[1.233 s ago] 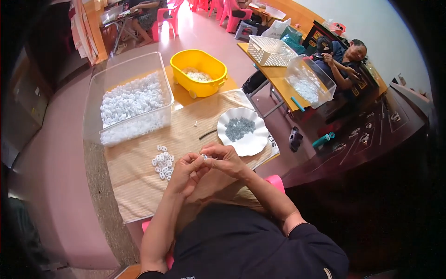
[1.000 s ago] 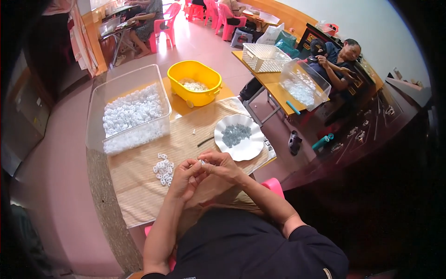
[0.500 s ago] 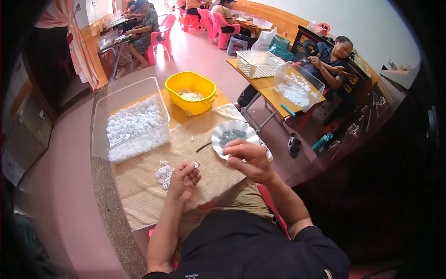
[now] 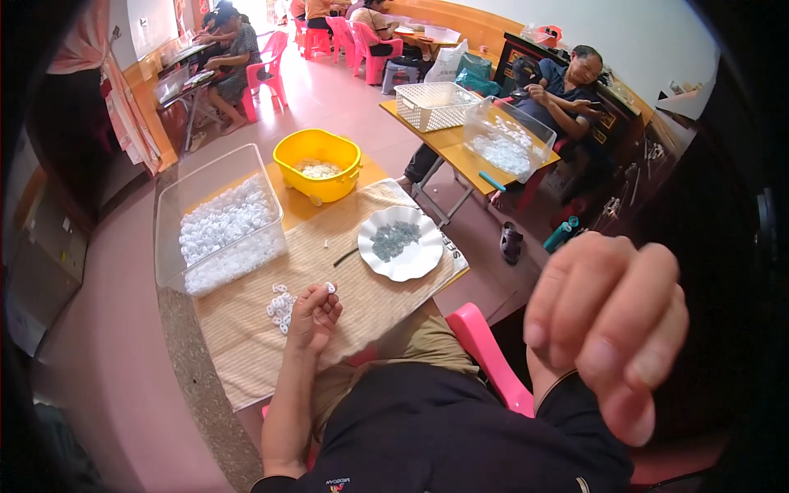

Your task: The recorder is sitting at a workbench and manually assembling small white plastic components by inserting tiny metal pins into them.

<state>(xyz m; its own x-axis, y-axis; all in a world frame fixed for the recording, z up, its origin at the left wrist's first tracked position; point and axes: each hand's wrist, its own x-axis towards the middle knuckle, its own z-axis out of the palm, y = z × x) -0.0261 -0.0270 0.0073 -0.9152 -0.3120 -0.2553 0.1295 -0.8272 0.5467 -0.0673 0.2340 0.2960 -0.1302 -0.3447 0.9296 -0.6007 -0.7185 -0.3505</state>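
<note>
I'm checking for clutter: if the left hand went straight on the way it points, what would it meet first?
Probably the thin black stick on the cloth, ahead of the left hand and its pinched white piece; the hand's height is unclear, so it might pass above.

Left forearm [image 4: 287, 407] is extended forward, left hand [image 4: 316, 319] held low with thumb and fingertips pinched. Right hand [image 4: 610, 320] is raised high, fingers curled downward.
</note>
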